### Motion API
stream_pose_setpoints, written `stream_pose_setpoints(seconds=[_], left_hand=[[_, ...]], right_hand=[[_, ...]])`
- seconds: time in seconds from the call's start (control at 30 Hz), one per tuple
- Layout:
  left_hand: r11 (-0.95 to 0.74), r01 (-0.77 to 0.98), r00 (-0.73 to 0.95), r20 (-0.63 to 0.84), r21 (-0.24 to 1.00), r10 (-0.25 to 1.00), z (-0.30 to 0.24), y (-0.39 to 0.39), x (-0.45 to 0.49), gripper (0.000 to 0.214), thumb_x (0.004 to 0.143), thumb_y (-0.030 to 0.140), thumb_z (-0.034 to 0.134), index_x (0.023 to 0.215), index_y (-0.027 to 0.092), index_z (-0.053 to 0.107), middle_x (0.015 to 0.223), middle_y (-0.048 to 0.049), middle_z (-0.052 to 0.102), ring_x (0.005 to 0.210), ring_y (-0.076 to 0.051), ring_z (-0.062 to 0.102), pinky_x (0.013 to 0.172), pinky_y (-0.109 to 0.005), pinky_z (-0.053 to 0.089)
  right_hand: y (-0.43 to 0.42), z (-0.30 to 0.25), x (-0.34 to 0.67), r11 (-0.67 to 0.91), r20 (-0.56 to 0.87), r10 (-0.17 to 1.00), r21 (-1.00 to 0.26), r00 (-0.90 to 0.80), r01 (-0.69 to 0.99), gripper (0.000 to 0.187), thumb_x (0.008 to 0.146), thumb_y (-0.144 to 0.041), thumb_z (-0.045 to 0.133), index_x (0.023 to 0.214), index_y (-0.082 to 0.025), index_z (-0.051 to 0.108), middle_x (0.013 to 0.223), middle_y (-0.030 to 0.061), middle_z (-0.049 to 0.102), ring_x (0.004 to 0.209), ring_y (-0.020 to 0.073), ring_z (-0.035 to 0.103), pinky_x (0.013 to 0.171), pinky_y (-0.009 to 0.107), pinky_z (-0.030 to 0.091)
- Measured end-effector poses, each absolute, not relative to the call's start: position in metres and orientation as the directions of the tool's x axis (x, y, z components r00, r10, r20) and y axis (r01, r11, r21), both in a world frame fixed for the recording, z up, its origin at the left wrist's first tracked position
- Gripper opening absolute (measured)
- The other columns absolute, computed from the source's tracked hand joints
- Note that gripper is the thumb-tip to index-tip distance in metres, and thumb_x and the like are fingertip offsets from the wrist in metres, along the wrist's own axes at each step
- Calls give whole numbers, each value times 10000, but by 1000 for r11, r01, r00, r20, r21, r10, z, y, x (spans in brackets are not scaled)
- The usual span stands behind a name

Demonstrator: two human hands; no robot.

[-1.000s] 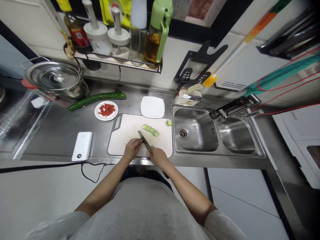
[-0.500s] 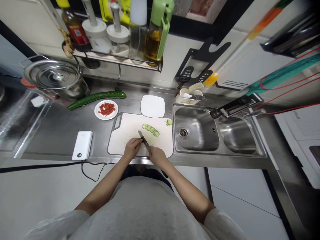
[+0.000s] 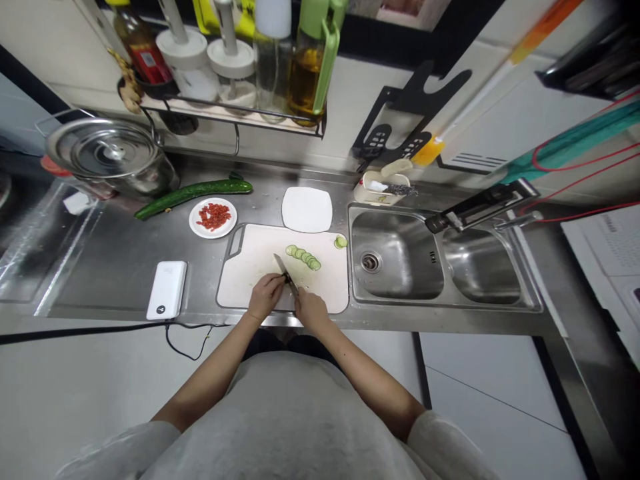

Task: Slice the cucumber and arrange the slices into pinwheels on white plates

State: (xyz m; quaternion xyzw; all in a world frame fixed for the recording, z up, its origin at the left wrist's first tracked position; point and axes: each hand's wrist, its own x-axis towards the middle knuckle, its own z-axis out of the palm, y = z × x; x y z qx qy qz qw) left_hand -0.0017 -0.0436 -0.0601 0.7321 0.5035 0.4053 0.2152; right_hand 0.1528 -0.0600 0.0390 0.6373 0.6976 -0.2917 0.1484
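Note:
My right hand (image 3: 311, 309) grips the handle of a knife (image 3: 283, 270) whose blade points away over the white cutting board (image 3: 250, 267). My left hand (image 3: 265, 295) is curled right beside the blade on the board; what it holds under the fingers is hidden. A row of cucumber slices (image 3: 303, 257) lies on the board just beyond the blade. A cucumber end piece (image 3: 341, 242) sits at the board's far right corner.
A whole cucumber (image 3: 193, 195) and a small plate of red pieces (image 3: 213, 217) lie behind the board. A white square plate (image 3: 307, 209), a white power bank (image 3: 167, 299), a steel pot (image 3: 113, 157), a bottle rack (image 3: 225, 110) and a double sink (image 3: 400, 257) surround it.
The knife and my right hand have shifted slightly left, closer to my left hand. The view has tilted a little; the slices lie as before.

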Motion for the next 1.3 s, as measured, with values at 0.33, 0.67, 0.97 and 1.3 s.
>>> stream_pose_setpoints(seconds=[0.33,0.67,0.97,1.3], left_hand=[[-332,603,134,319,726,938,-49,-45,-1,151,892,270,507,924,193,632,880,-68,642,858,-174,606,772,-312,512],[-346,640,144,335,686,931,-56,-46,-4,121,866,261,529,876,182,620,814,-62,619,782,-183,588,676,-297,481],[-260,590,-6,326,764,945,-27,-39,-8,240,893,314,509,1081,197,601,1007,-86,643,938,-197,602,836,-349,502],[-454,548,712,-107,703,694,38,36,68,130,742,358,660,789,243,699,797,-16,697,749,-194,615,666,-290,453]], right_hand=[[-74,52,199,74,-371,924,-64,-93,995,469,957,-261,353,1424,-277,390,1003,128,607,941,228,518,790,324,319],[-80,45,219,142,-188,971,-33,-146,989,534,900,-248,474,1426,-297,400,944,98,546,888,230,409,775,350,243],[-86,48,248,95,-224,970,6,-91,996,591,863,-244,510,1438,-218,379,953,107,568,914,246,424,780,350,243],[-91,53,262,116,-217,970,0,-113,993,559,868,-228,494,1421,-207,410,942,109,583,911,248,435,795,366,249]])
